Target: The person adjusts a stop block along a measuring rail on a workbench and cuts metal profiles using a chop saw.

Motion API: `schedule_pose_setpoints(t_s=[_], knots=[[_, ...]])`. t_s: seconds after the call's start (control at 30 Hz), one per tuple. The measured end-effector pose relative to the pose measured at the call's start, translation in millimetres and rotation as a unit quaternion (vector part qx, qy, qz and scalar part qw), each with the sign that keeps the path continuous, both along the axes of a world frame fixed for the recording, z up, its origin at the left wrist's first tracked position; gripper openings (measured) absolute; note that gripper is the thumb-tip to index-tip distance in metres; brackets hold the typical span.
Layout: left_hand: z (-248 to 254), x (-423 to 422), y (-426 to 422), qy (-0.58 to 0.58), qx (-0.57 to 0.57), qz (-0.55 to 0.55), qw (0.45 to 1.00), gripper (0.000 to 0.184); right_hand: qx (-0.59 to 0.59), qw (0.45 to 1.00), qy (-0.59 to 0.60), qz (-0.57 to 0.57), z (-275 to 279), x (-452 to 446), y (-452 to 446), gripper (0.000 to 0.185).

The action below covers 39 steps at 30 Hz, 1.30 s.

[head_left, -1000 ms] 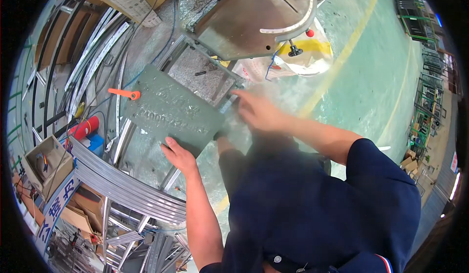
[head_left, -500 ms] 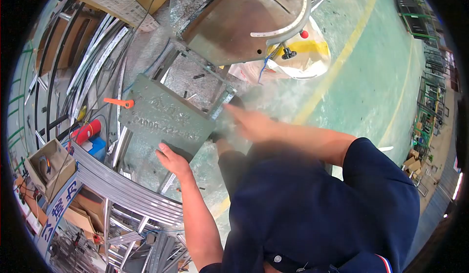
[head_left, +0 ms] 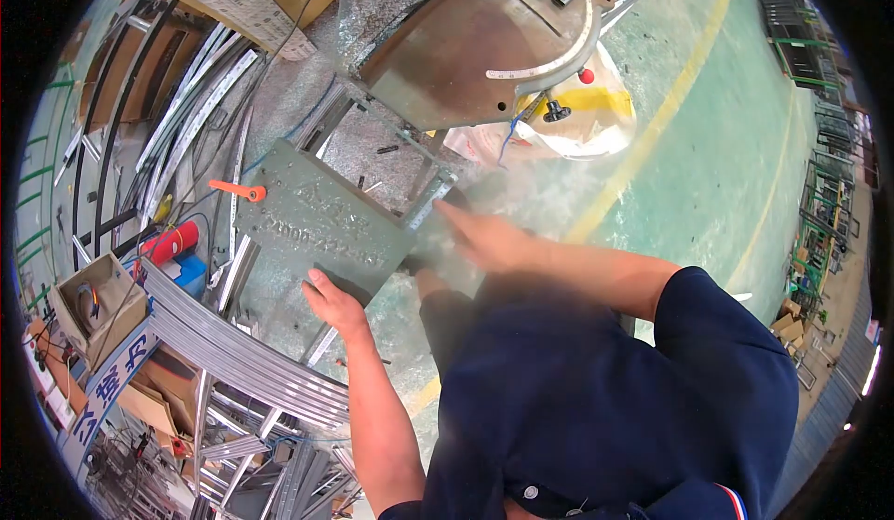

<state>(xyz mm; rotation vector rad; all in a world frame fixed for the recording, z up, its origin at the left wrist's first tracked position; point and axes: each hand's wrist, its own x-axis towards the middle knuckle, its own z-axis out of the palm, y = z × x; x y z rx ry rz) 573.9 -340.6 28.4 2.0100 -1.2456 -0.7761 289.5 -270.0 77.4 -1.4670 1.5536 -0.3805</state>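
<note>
My left hand (head_left: 337, 306) rests at the lower edge of a grey-green plate (head_left: 317, 217) with raised lettering, its thumb and fingers apart and nothing in its grasp. An orange lever (head_left: 237, 190) sticks out from the plate's left side. On the right, my right hand (head_left: 477, 237) is beside a scaled metal strip (head_left: 431, 202) on the frame; its finger points towards the strip's end. The other fingers are smeared and partly hidden, so their grip cannot be made out.
A brown machine table (head_left: 456, 54) with a curved scale, a black knob (head_left: 557, 110) and a red ball stands ahead. Behind it lies a white and yellow sack (head_left: 591, 115). Metal profiles (head_left: 247, 362), a box (head_left: 98, 306) and a red cylinder (head_left: 174, 241) are at left.
My right hand has shifted slightly left and down to the scaled strip, which now shows more fully. The left hand stays at the plate's lower edge. The whole view has shifted a little.
</note>
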Motion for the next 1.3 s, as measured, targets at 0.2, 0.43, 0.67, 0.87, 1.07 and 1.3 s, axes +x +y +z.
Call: schedule_pose_setpoints(t_s=[0.2,0.43,0.67,0.87,1.07,1.3], knots=[[11,-2,-2,0.039,-0.009,-0.019,0.999,0.064,0.007,0.999,0.017,0.030,3,-4,-1,0.082],[12,-4,-2,0.040,0.002,-0.017,0.999,0.068,0.015,0.999,0.013,0.037,7,-6,-3,0.083],[9,-5,-2,0.031,-0.014,-0.005,0.999,0.070,0.022,0.998,0.030,0.041,3,-4,-4,0.082],[11,-3,-2,0.049,-0.008,-0.011,0.999,0.067,0.030,0.998,0.026,0.057,8,-1,-6,0.083],[6,-3,-1,0.034,-0.026,-0.001,0.999,0.064,0.063,0.996,0.016,0.065,18,-2,-11,0.079],[10,-4,-2,0.034,-0.025,-0.015,0.999,0.062,0.053,0.996,0.016,0.064,8,-1,-8,0.082]])
